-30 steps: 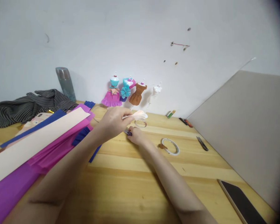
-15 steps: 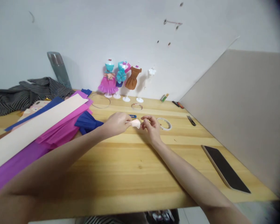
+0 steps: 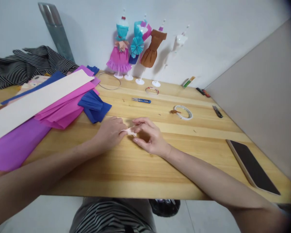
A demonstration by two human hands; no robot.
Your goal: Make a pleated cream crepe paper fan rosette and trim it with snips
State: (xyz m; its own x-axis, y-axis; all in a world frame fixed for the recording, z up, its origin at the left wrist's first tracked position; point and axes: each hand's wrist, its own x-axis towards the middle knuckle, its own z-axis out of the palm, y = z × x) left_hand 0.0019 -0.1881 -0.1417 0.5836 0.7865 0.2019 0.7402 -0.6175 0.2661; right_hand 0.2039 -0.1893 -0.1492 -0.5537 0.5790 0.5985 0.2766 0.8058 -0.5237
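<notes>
My left hand [image 3: 112,132] is closed, pinching a small gathered piece of pale pink crepe paper [image 3: 131,130] between thumb and fingers just above the wooden table. The paper fans out to the right from the pinch. My right hand [image 3: 149,135] curves around that free end, thumb and fingers apart; its fingertips are at the paper, and I cannot tell whether they touch it. Beyond the hands lie blue thread snips [image 3: 141,100]. A folded blue crepe paper piece [image 3: 94,106] rests to the left of them.
Crepe paper strips [image 3: 43,92] cover the left side, beside striped cloth [image 3: 36,61] and a bottle [image 3: 55,30]. Small dress forms, one in a brown dress [image 3: 153,48], stand by the wall. Rightward are a tape roll [image 3: 189,112], a cutter [image 3: 217,111] and a phone-like dark slab [image 3: 253,166].
The view has tilted down. Both hands have come nearer the table's front edge with the pale paper. My right hand's fingers have spread wider, and the thread snips now show fully.
</notes>
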